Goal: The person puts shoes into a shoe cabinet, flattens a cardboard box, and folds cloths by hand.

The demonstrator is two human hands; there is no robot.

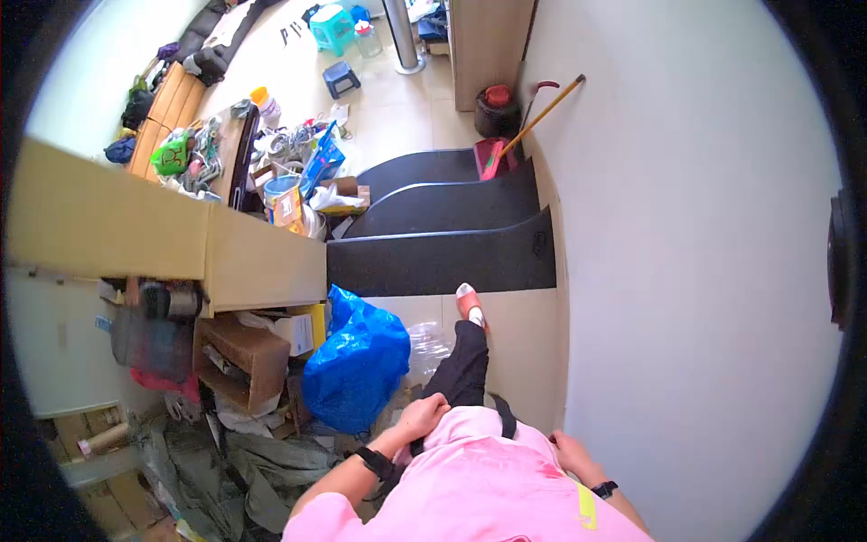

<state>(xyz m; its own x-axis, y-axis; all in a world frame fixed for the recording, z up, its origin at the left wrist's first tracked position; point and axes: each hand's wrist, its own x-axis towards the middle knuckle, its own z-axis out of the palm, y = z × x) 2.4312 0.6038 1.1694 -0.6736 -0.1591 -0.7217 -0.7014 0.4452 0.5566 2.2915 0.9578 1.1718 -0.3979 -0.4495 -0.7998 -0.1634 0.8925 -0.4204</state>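
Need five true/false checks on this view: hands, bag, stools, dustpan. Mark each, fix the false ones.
1. A dark band is on the left wrist and another on the right. True.
2. The right hand grips the yellow stick. False: that hand is down beside the pink shirt, well away from the stick.
3. The blue bag is nearer the left hand than the right. True.
4. The teal stool is nearer the camera than the dark blue stool. False: the dark blue one is nearer.
5. The pink dustpan is inside the blue bag. False: it is farther off, near the wall.
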